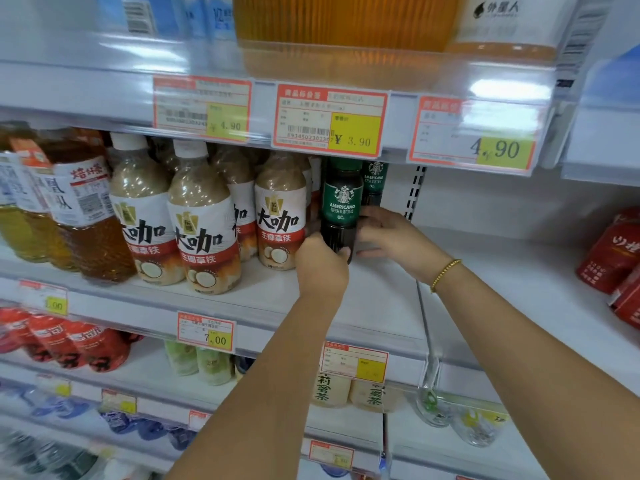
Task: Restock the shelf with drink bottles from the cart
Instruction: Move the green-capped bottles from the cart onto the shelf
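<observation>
Head view: both hands on one dark Starbucks Americano bottle [341,209] with green cap + green label. It's upright at the back-right of the white middle shelf [381,306]. Base is hidden by the hands, so can't tell if it's set down. Left hand [322,265] grips the lower body from front-left, fingers curled round, thumb across the front. Right hand [391,237] holds the right side, fingers wrapped toward the back, thumb low near the base. Gold bead bracelet [445,273] on right wrist.

2nd Americano bottle [374,183] stands just behind & to the right, partly hidden. Just left of the held bottle are coconut latte bottles [280,216] w/ white caps and beige liquid, in rows front to back. Further left are amber tea bottles [86,220]. Red cartons [613,251] sit at far right, well apart from the hands.

Price tag [330,121] on the rail above reads 3.90, approx. over the held bottle, w/ 4.90 tags either side.
</observation>
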`<act>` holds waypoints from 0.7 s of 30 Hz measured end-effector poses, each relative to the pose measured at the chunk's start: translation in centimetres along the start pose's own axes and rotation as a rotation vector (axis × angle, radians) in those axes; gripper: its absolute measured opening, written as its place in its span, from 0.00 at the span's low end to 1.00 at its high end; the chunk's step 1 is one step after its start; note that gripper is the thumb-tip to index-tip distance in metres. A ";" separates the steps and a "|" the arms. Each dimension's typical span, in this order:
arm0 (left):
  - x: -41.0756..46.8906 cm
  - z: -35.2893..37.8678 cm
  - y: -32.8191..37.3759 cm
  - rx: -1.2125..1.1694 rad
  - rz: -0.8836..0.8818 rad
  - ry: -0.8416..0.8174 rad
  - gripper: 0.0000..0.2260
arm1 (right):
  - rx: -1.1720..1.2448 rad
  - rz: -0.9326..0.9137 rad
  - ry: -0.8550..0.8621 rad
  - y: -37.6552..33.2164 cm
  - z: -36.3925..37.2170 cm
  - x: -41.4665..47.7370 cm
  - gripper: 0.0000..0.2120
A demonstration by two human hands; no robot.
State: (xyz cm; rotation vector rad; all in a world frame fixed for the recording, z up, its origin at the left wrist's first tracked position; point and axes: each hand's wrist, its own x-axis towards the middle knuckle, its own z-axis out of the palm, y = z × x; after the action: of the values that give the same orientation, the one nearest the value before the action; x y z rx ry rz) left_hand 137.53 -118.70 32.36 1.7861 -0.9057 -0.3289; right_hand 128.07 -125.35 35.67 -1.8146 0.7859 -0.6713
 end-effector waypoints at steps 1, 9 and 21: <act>0.0 -0.2 -0.1 0.071 0.013 -0.031 0.12 | -0.139 -0.011 0.024 0.3 0.3 0.2 0.17; -0.6 -4.2 -1.4 0.593 0.203 -0.187 0.15 | -0.439 0.018 0.314 1.1 2.3 3.1 0.23; -1.2 -7.2 -3.2 0.479 0.251 -0.160 0.15 | -0.473 0.098 0.414 0.7 3.4 5.5 0.19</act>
State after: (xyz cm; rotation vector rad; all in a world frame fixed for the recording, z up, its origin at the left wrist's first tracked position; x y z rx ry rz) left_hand 142.49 -112.41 32.17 2.0658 -1.3967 -0.0956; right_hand 133.92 -127.80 34.33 -2.0646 1.3948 -0.8632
